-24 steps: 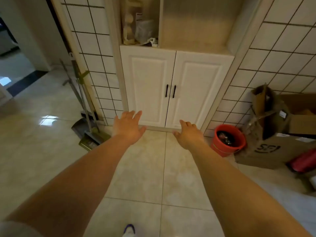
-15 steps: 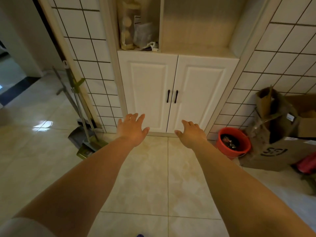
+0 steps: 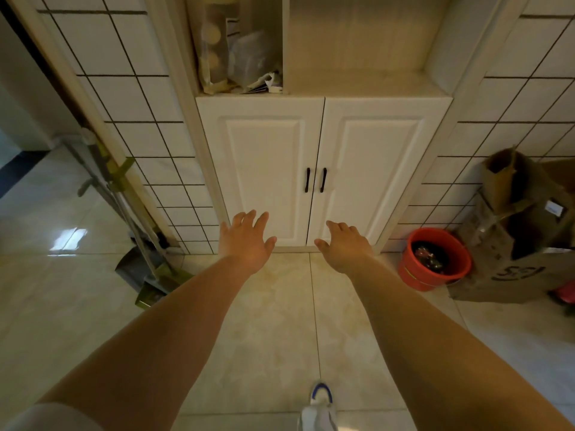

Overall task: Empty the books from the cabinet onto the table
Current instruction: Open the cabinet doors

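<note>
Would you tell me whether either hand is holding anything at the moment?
Nothing is held: the left hand and right hand are open, short of the shut cabinet doors.

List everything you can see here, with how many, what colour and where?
cabinet doors: two, white, shut, centre.
handles: two, black, where the doors meet.
shelf clutter: several bags and packets, pale, open niche above the left door.
wall tiles: many, white, both sides of the cabinet.
broom and dustpan: one set, grey and green, leaning at left.
bucket: one, red, floor at right.
cardboard boxes: at least two, brown, far right.
shoe: one, white and blue, bottom edge.
left hand: open, short of the left door.
right hand: open, short of the right door.
</note>
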